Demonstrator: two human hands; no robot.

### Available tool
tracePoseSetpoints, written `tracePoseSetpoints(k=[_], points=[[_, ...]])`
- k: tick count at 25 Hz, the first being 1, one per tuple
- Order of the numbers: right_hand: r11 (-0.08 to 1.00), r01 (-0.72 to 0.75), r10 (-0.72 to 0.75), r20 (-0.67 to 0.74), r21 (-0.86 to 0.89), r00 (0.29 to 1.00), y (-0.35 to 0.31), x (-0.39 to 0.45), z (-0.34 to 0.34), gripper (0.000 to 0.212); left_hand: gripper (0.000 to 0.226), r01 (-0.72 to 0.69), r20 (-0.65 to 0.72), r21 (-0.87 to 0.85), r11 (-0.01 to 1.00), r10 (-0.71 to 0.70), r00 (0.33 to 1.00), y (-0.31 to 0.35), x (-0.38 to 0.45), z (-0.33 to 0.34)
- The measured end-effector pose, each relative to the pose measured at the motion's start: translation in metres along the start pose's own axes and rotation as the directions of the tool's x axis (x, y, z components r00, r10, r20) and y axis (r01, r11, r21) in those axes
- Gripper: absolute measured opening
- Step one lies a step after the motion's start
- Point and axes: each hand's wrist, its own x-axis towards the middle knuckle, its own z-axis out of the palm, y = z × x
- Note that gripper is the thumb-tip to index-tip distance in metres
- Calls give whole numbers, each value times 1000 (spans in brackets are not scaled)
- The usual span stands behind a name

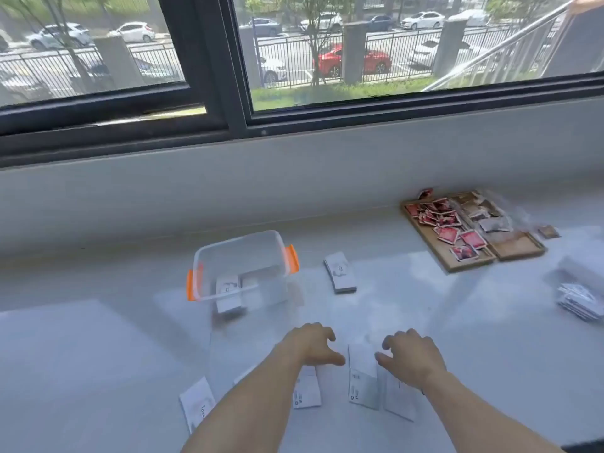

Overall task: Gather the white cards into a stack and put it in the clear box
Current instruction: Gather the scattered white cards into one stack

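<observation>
The loose white rectangular paper cards [362, 380] are lying flat and scattered on the pale grey glossy counter [98, 354], close to the person and between the 2 forearms. At least 4 are showing there: 1 in the gap between the hands, 1 partly under the left wrist [305, 389], 1 beside the right wrist [398, 400], and 1 out to the left of the left forearm [196, 403]. The left hand [310, 344] and the right hand [413, 356] are both hovering palm down with fingers spread and curled, grasping nothing (whether the fingertips are touching the counter is unclear).

A finished small stack of white cards [340, 273] is sitting well beyond the hands, just right of the clear rectangular plastic box with orange side clips [209, 256], which is already holding some cards at its bottom.

To do this gathering step well, the hands are probably best sweeping inward from both sides, sliding the cards over each other until the long edges are lining up, then squaring the pile. The counter looks slick, so thin cards may be skating away or resisting a pinch; lifting 1 edge first should help.
</observation>
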Motion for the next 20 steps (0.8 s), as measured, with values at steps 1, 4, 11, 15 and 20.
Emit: tracePoseSetpoints(k=[1,4,11,15,20], points=[[1000,-18,18,33,-8,999,2,-3,3,45,68,2,32,34,999,-3,999,2,3,3],[997,-76,74,84,16,994,6,-9,14,43,67,-3,45,121,993,-3,999,8,12,12],[949,-298,294,48,106,955,11,-25,23,40,72,-60,-77,171,983,74,994,25,35,23],[837,-500,474,162,222,865,2,-28,36,72,89,-121,-81,234,965,143,986,32,48,31],[730,-593,561,198,338,804,-9,-24,50,71,95,-150,-77,244,958,174,982,37,54,50]])
